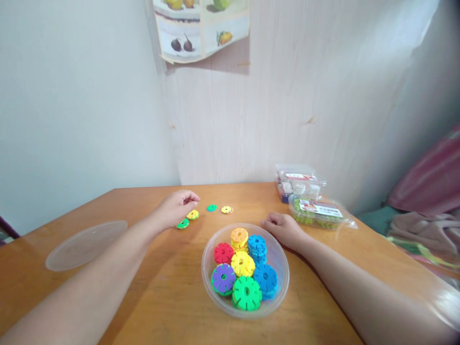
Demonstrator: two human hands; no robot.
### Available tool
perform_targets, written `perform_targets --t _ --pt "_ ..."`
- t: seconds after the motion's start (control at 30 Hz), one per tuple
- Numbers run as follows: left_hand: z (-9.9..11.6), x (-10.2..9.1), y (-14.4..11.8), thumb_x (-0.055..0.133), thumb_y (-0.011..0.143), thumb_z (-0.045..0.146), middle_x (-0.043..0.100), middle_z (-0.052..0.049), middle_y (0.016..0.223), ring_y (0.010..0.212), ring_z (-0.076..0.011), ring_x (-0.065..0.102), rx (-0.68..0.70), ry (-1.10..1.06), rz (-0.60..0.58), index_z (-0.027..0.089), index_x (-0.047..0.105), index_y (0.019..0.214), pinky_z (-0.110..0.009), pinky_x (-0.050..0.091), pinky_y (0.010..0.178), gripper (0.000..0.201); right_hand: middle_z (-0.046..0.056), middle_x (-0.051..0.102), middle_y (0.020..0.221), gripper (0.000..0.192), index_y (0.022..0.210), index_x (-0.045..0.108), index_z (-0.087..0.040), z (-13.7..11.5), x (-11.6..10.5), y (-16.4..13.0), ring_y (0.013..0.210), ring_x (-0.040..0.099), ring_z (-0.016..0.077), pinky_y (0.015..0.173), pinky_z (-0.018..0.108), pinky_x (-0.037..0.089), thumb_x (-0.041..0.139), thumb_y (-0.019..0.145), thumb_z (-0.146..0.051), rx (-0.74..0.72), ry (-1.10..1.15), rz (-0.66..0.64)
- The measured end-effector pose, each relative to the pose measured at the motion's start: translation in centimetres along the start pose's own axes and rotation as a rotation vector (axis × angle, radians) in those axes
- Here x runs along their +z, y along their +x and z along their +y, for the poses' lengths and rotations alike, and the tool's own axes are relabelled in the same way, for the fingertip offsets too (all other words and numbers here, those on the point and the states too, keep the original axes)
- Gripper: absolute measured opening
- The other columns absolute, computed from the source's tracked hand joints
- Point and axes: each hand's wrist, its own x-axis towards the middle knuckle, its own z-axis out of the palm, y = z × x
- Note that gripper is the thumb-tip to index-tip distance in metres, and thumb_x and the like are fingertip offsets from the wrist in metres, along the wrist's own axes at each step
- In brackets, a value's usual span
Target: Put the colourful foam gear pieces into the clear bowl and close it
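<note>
My left hand [178, 209] is above the table at the far left, its fingers curled toward the thumb; whether anything is between them is hidden. Right below its fingertips lies a yellow notched plastic disc [193, 214], and a green disc [183, 224] is under the wrist side. Farther right are a green disc [212, 208] and a yellow disc [226, 210]. My right hand [285, 230] rests on the table in a loose fist beside a clear round tub [205, 282]. Stacks of discs fill the tub: blue [266, 279], red [223, 253], purple [223, 278] and others.
A clear lid [86, 244] lies at the left, near my left forearm. Past my right hand are a clear box of green fruit [316, 218] and stacked clear boxes [300, 182]. The wall [223, 134] stands behind the table, with a fruit poster [201, 28].
</note>
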Motion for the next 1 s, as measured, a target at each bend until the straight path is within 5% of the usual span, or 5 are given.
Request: perform_targets --t 0.07,0.2,0.63,0.83,1.0 --pt "-3.3 0.2 1.3 0.055 0.072 0.043 0.069 -0.005 0.085 0.08 -0.0224 0.063 -0.089 0.075 0.069 0.018 0.065 0.095 -0.032 0.047 0.07 0.036 -0.001 0.057 0.061 0.033 0.063 0.051 -0.021 0.1 0.1 0.0 0.06 0.052 0.0142 0.053 0.026 0.031 0.051 0.086 -0.044 -0.002 -0.001 0.0" --pt "-6.7 0.9 2.2 0.061 0.065 0.049 0.067 -0.003 0.082 0.078 -0.0218 0.062 -0.12 0.175 -0.035 0.02 0.065 0.085 -0.029 0.044 0.065 0.035 -0.001 0.057 0.06 0.034 0.062 0.05 -0.02 0.2 0.2 0.0 0.059 0.051 0.014 0.052 0.026 0.03 0.051 0.086 -0.045 0.006 0.001 0.005" --pt "-7.5 2.8 3.1 0.063 0.067 0.052 0.063 0.001 0.07 0.07 -0.0179 0.058 -0.145 0.278 -0.136 0.022 0.066 0.077 -0.024 0.036 0.059 0.032 -0.001 0.055 0.06 0.033 0.062 0.05 -0.02 -0.2 -0.1 -0.2 0.059 0.051 0.0139 0.052 0.026 0.029 0.051 0.085 -0.043 0.004 0.012 0.009" --pt "-5.5 2.2 2.4 0.065 0.067 0.045 0.069 -0.005 0.098 0.088 -0.0221 0.063 -0.113 0.217 0.006 0.021 0.07 0.1 -0.028 0.046 0.072 0.041 -0.001 0.056 0.06 0.033 0.062 0.051 -0.02 -0.2 -0.1 -0.2 0.059 0.051 0.014 0.052 0.027 0.029 0.051 0.085 -0.044 0.005 0.014 0.008" --pt "0.4 1.0 -0.4 0.064 0.076 0.045 0.067 -0.005 0.106 0.098 -0.0214 0.063 0.119 0.017 -0.084 0.021 0.067 0.105 -0.034 0.048 0.088 0.038 -0.001 0.057 0.061 0.033 0.062 0.051 -0.02 -0.3 -0.2 -0.2 0.06 0.051 0.0141 0.053 0.027 0.03 0.052 0.085 -0.043 0.005 0.012 0.002"
